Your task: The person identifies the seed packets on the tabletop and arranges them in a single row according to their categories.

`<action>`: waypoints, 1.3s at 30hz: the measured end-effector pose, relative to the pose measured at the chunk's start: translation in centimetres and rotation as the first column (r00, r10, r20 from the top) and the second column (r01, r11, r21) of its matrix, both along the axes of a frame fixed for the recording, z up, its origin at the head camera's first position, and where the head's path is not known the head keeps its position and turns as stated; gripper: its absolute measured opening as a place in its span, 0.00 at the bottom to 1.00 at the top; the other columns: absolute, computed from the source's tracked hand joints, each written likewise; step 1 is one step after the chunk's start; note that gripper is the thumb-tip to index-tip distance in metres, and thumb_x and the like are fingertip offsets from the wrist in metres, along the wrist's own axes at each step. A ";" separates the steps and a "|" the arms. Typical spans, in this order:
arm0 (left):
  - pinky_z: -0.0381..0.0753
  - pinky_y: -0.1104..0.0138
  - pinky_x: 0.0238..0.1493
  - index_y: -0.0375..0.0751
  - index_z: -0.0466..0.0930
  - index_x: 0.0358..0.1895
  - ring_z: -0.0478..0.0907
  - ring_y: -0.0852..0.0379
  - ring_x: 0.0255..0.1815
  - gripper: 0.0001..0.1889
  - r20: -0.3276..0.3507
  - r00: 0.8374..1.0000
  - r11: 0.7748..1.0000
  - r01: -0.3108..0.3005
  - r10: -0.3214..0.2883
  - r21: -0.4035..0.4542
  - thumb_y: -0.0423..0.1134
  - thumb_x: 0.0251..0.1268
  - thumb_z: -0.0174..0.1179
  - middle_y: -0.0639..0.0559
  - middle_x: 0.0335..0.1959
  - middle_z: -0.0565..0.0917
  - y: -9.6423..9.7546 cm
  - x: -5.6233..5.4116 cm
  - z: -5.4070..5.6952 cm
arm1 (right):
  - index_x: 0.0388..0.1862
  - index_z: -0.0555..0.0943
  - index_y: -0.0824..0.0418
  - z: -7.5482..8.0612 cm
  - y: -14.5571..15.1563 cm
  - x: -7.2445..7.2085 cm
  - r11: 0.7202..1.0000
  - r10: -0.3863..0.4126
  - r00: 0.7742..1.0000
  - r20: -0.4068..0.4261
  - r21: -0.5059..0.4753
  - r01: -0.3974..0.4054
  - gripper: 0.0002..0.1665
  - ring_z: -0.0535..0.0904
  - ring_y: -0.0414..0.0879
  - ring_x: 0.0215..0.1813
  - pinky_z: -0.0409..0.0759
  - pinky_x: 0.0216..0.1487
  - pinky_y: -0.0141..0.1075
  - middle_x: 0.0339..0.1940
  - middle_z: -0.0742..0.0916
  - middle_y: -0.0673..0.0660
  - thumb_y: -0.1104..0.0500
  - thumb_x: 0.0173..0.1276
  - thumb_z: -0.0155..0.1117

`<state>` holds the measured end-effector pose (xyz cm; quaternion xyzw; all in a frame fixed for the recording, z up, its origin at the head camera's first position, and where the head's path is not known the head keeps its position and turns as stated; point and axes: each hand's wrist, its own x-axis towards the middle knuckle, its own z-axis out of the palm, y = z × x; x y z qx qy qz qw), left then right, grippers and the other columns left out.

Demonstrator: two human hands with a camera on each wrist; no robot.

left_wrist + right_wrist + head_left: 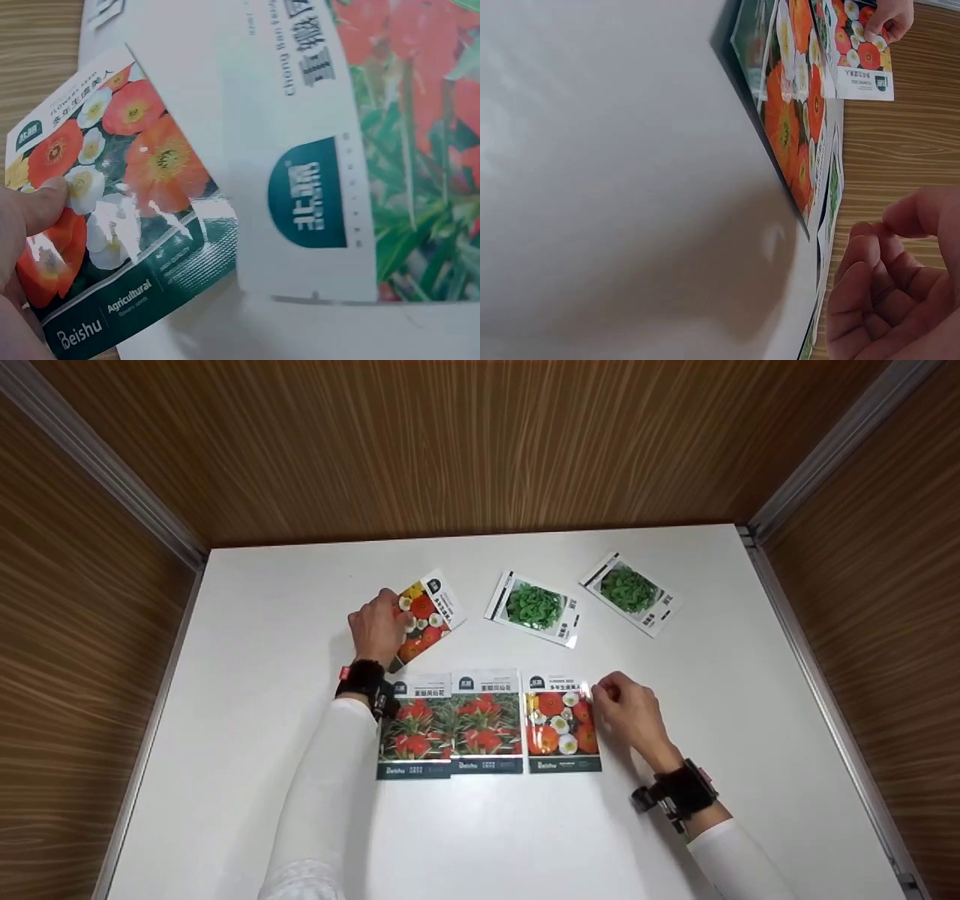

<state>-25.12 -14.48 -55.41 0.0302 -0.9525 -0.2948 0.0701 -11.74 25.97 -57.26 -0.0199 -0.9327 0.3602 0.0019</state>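
Note:
My left hand (377,626) grips a poppy seed packet (430,617) by its left edge, with the thumb across its printed front. That packet is tilted, above a row of packets. In the left wrist view the thumb lies on the poppy picture. My right hand (631,710) is beside the right edge of another poppy seed packet (562,731), at the right end of the row. Its fingers are loosely curled and hold nothing, as the right wrist view shows. Two red balsam seed packets (415,735) complete the row on the left, side by side.
Two green leafy seed packets lie askew farther back, one near the centre (533,607) and one to the right (631,594). The white table (247,697) is bounded by wood-grain panels (480,450) at the back and both sides.

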 end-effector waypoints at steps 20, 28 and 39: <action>0.76 0.64 0.47 0.34 0.80 0.56 0.79 0.52 0.47 0.13 0.017 0.998 0.699 -0.057 0.064 0.713 0.39 0.78 0.61 0.42 0.48 0.84 4.0 2.8 4.7 | 0.38 0.83 0.63 1.9 -1.8 -1.5 0.999 0.002 0.995 -0.104 -0.052 -0.007 0.07 0.74 0.49 0.30 0.70 0.34 0.40 0.28 0.83 0.55 0.59 0.73 0.65; 0.78 0.65 0.47 0.33 0.80 0.53 0.81 0.52 0.45 0.10 0.050 0.999 0.435 -0.053 0.018 0.899 0.35 0.78 0.59 0.42 0.45 0.86 6.5 5.6 4.4 | 0.38 0.84 0.62 2.9 -3.6 -2.2 0.992 0.037 0.986 -0.165 -0.109 -0.055 0.08 0.75 0.47 0.28 0.69 0.33 0.38 0.26 0.83 0.53 0.58 0.75 0.64; 0.78 0.65 0.49 0.35 0.80 0.47 0.83 0.55 0.44 0.05 0.136 0.987 0.271 -0.108 -0.086 0.957 0.32 0.75 0.62 0.46 0.42 0.87 10.6 9.8 1.9 | 0.44 0.85 0.64 4.0 -6.8 -3.2 0.963 0.021 0.970 -0.240 -0.255 -0.084 0.13 0.84 0.48 0.36 0.77 0.40 0.36 0.36 0.89 0.56 0.55 0.80 0.62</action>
